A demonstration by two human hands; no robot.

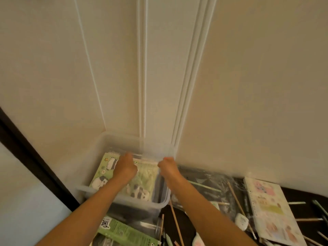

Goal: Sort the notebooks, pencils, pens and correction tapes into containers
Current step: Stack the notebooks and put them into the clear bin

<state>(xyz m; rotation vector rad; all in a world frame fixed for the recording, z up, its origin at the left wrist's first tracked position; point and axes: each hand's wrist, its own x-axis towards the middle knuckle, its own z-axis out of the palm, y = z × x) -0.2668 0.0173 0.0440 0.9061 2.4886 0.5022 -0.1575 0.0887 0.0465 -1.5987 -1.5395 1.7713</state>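
Note:
A clear plastic bin (92, 188) stands against the wall. Inside it lies a green spiral notebook (104, 170) with panda pictures, and another green notebook (145, 181) lies beside it. My left hand (125, 167) reaches into the bin and rests over the notebooks, fingers curled at their spiral edge. My right hand (167, 166) is at the bin's far right corner, fingers curled near the notebook's top edge. What each hand holds is blurred.
On the dark table to the right lie a pale spiral notebook (269, 210), several wooden pencils (237, 201), green pens (205, 186) and a white correction tape (241, 221). A green packet (124, 231) lies in front of the bin. The wall stands directly behind.

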